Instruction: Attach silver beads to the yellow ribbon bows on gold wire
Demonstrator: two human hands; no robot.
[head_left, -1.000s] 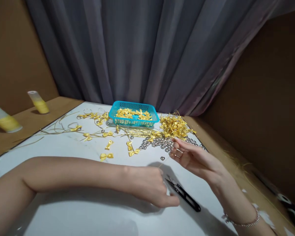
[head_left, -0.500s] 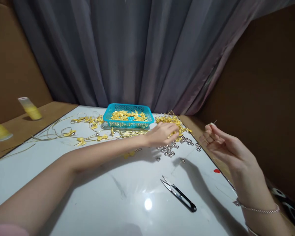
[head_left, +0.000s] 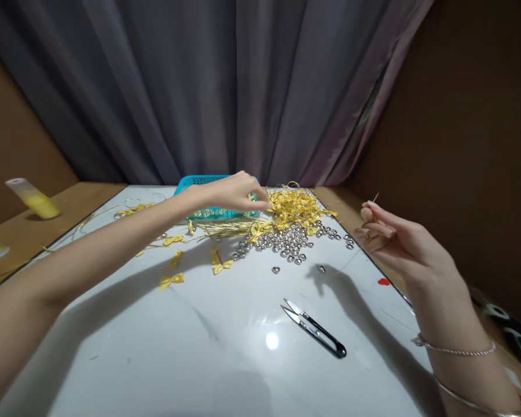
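My left hand point(head_left: 242, 192) is above the near right part of the blue basket point(head_left: 182, 184), palm down. Its thumb and index finger come together at the tips beside a heap of yellow ribbon bows point(head_left: 293, 205); anything between them is hidden. On the right, my right hand point(head_left: 393, 234) is raised over the table edge. Thumb and forefinger pinch a thin needle point(head_left: 375, 197) that points up, and a fine thread trails below the hand. Many silver heart-shaped beads point(head_left: 289, 240) lie in front of the bows.
Black-handled thread snips point(head_left: 319, 333) lie with blades apart on the white table point(head_left: 178, 359). Loose yellow bows point(head_left: 172, 281) and gold cords point(head_left: 226, 229) are scattered left of the beads. A yellow thread spool point(head_left: 39, 202) stands at the left. A red patch point(head_left: 383, 282) lies near the right edge.
My left hand has moved left and away from me, from over the bows and beads to the basket. More of the bead pile shows. My right hand keeps its pinch on the needle.
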